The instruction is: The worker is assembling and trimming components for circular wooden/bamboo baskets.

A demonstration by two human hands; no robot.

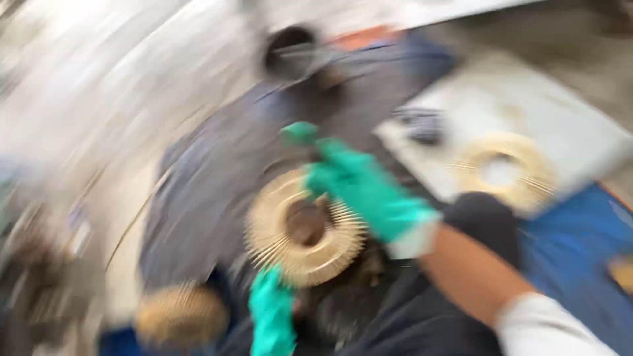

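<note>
The frame is heavily blurred by motion. A round golden ring of fine radial strands (300, 227) with a dark hole in its middle lies on dark grey cloth (217, 165). My right hand (359, 184), in a green glove, rests on the ring's upper right edge, fingers curled over it and pointing up to the left. My left hand (271, 310), also in a green glove, touches the ring's lower edge from below. Whether either hand truly grips the ring is lost in the blur.
A second golden ring (504, 171) lies on a pale flat board (527, 125) at the right, next to a small dark object (422, 125). Another golden bundle (181, 316) sits at the lower left. Blue fabric (580, 244) covers the right side. A dark round opening (290, 49) shows at the top.
</note>
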